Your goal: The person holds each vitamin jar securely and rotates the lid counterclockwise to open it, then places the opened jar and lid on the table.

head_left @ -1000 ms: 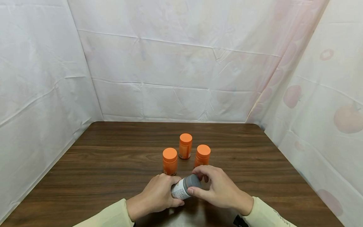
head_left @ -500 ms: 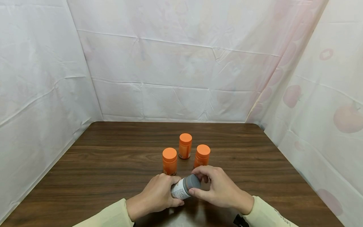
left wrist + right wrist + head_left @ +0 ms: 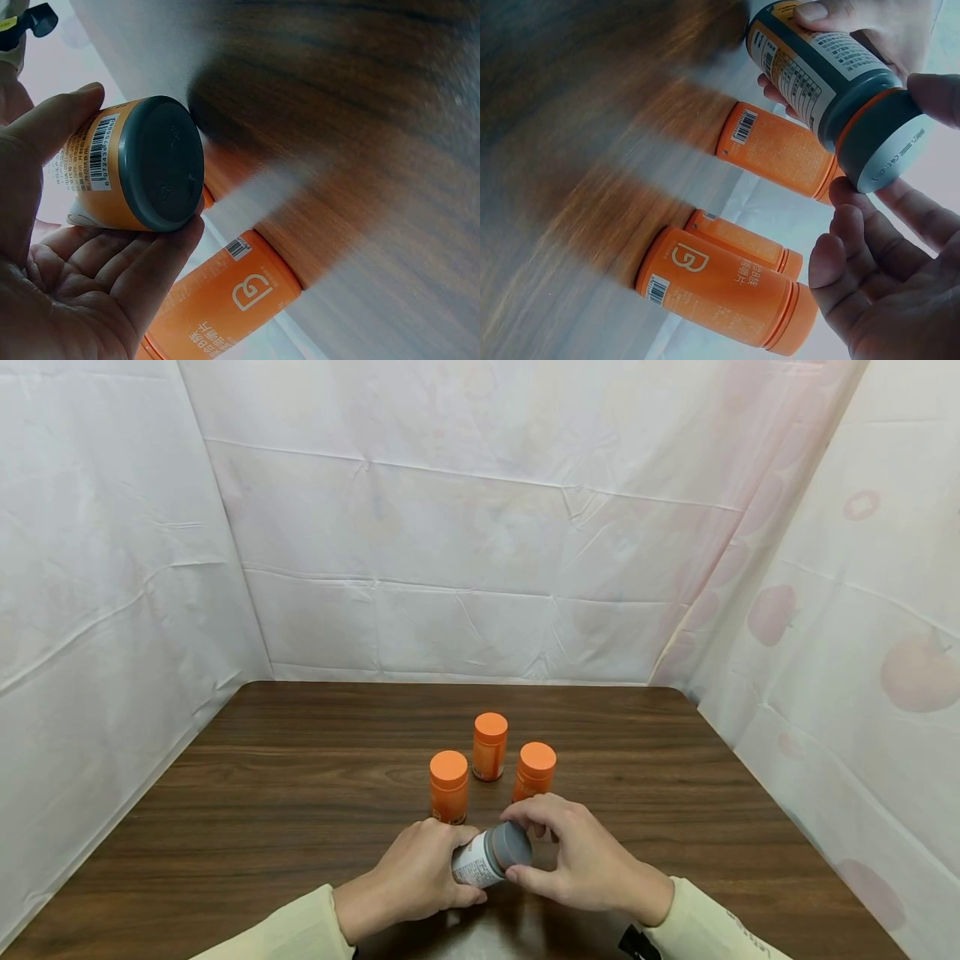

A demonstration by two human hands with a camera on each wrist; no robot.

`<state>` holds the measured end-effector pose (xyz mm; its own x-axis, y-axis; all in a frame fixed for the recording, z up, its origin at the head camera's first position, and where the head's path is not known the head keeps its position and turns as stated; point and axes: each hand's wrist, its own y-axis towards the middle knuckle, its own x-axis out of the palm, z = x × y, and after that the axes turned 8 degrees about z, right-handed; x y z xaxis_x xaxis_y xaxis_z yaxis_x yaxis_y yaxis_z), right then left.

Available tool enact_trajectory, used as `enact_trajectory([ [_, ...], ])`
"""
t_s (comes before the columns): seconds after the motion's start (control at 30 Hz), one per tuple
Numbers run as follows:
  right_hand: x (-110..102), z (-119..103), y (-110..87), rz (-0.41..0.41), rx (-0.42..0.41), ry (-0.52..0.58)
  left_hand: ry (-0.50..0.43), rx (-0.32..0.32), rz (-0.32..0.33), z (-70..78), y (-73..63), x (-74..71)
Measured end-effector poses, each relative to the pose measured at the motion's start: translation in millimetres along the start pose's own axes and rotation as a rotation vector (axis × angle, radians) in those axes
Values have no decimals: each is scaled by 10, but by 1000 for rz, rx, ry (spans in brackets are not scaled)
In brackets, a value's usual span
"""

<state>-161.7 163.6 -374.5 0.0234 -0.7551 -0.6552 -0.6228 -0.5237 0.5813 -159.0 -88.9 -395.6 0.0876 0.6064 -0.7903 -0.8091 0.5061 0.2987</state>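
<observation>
A grey supplement bottle [image 3: 474, 862] with a white and orange label lies tilted in my left hand [image 3: 416, 872], its cap end toward the right. The left thumb and fingers grip its body; its dark base [image 3: 163, 165] faces the left wrist camera. My right hand [image 3: 585, 860] has thumb and fingertips at opposite edges of the grey cap [image 3: 885, 142], pinching it. An orange band shows between cap and bottle body. Just beyond the hands stands an orange bottle [image 3: 449, 787] on the left, another orange bottle [image 3: 535, 770] on the right, partly hidden by the right hand.
A third orange bottle [image 3: 490, 747] stands upright a little farther back, between the other two. All are on a dark wood-grain table [image 3: 315, 760]. White curtains [image 3: 465, 527] with faint fruit prints enclose the back and both sides.
My right hand's thumb and fingertips have shifted slightly around the edge of the cap. The left hand, the grey bottle and the orange bottles stay in place.
</observation>
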Motion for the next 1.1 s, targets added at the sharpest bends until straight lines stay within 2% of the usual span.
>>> enact_trajectory([
  [0.17,-7,-5,7,-16,-10,8,-1,2,-1,-6,1,-2],
  [0.4,-3,-23,27,-17,-71,30,0,5,-4,-9,1,-6],
  [0.7,0,-33,23,-23,-61,11,3,8,-5,-12,1,-1],
  [0.8,15,-39,22,-3,-11,-15,1,4,-5,-10,-1,-2],
  [0.9,29,-51,23,10,87,-55,-3,2,-4,-7,-2,-3],
  [1.1,29,-71,40,-10,238,-92,-3,1,-4,1,-5,-1],
])
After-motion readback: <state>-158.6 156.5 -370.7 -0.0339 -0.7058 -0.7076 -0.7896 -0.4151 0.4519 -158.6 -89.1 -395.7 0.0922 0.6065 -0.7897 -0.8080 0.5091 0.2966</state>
